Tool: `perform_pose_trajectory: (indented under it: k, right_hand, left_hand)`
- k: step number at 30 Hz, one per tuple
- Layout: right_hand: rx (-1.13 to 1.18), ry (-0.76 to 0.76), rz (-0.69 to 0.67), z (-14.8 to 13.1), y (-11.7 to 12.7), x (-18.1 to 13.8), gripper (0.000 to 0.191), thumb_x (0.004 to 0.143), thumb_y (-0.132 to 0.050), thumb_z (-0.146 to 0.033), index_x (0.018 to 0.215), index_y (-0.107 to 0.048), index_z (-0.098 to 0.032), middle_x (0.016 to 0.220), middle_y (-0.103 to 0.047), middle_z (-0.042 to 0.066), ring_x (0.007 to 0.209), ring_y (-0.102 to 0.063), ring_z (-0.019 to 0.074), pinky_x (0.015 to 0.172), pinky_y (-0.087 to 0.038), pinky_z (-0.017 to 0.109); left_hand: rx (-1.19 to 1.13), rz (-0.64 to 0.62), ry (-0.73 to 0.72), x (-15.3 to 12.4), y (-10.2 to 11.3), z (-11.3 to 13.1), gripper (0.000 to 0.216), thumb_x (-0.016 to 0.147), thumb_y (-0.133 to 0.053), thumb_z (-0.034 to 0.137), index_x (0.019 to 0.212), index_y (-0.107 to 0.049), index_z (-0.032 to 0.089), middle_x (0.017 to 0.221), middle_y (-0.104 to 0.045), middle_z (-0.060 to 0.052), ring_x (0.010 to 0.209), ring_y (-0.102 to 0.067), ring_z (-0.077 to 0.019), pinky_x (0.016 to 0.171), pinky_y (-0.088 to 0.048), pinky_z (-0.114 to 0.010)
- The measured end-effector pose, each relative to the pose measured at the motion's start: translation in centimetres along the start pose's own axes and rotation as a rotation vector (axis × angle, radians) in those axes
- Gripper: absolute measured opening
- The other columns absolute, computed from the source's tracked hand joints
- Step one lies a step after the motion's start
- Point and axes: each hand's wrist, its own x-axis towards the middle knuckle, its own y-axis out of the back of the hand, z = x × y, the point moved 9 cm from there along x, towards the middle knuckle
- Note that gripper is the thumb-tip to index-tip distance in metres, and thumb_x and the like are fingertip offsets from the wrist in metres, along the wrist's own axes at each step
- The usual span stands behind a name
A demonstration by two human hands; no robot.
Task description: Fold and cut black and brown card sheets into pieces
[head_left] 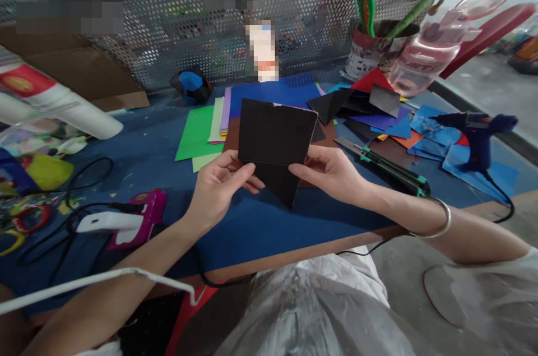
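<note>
Reading from the left, a white roll (63, 112) lies at the far left edge of the blue-covered table (260, 227), with a magenta-and-white glue gun (121, 221) and its black cable nearer the viewer. A green sheet (196, 133) heads a fanned stack of coloured paper at mid-table.

The left hand (218, 188) pinches the lower left edge of a folded black paper (273, 140), thumb in front and fingers behind. The paper is held upright in the air above the centre of the table, in front of the stack, with a triangular flap pointing down between the hands. The right hand (332, 174) grips the lower right edge in the same way, a metal bangle (441, 220) on its wrist.

Just right of that hand lies a green-and-black utility knife (386, 170). Farther right, a blue glue gun (479, 134) stands among blue and red scraps.

Judged from the grip, the step in hand is a fold being set or checked. Any further crease would call for both pinches to keep the edges aligned while the flap is pressed flat.
</note>
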Motion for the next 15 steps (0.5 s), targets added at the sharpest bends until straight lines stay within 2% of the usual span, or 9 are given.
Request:
perform_pose_trajectory:
  k: [4,8,11,13,15]
  right_hand:
    - [-0.096,0.122,0.059,-1.4,0.5,-0.2,0.019,0.096,-0.068,-0.038,0.093,-0.072,-0.020,0.089,-0.074,0.004,0.074,-0.067,0.0167,0.067,-0.058,0.032]
    - [-0.449,0.516,0.175,-5.6,0.9,-1.6,0.013,0.098,-0.066,-0.025,0.087,-0.070,-0.020,0.085,-0.072,0.004,0.076,-0.066,0.0164,0.068,-0.055,0.030]
    - [-0.653,0.776,0.171,-7.5,0.3,-2.9,0.014,0.099,-0.061,-0.015,0.102,-0.073,-0.020,0.096,-0.075,0.006,0.088,-0.068,0.0184,0.079,-0.056,0.034]
    - [-0.785,0.870,0.140,-7.5,-0.2,-3.3,0.023,0.100,-0.056,-0.011,0.110,-0.074,-0.019,0.100,-0.076,0.008,0.091,-0.068,0.0198,0.080,-0.057,0.035]
    - [-0.913,0.918,0.115,-6.9,-0.6,-3.2,0.028,0.100,-0.052,-0.008,0.110,-0.075,-0.019,0.099,-0.075,0.009,0.091,-0.066,0.0209,0.076,-0.056,0.035]
  left_hand:
    - [-0.003,0.016,-0.021,-0.1,0.2,0.1,0.020,0.082,-0.082,0.031,0.093,-0.069,0.020,0.068,-0.076,0.001,0.062,-0.077,-0.0182,0.054,-0.062,-0.023]
    - [0.031,0.042,-0.108,-0.4,0.8,0.5,0.016,0.084,-0.082,0.035,0.095,-0.074,0.025,0.081,-0.079,-0.001,0.073,-0.079,-0.0215,0.061,-0.067,-0.031]
    - [0.153,-0.002,-0.245,-0.6,0.5,1.7,0.017,0.087,-0.081,0.041,0.095,-0.076,0.026,0.100,-0.081,-0.004,0.090,-0.079,-0.0237,0.077,-0.068,-0.037]
    - [0.258,-0.033,-0.354,-0.7,0.2,2.5,0.019,0.089,-0.078,0.043,0.096,-0.076,0.025,0.112,-0.079,-0.007,0.105,-0.075,-0.0248,0.091,-0.065,-0.038]
    - [0.376,-0.068,-0.447,-0.8,-0.3,2.8,0.019,0.091,-0.077,0.039,0.101,-0.074,0.024,0.118,-0.076,-0.008,0.114,-0.072,-0.0242,0.097,-0.061,-0.037]
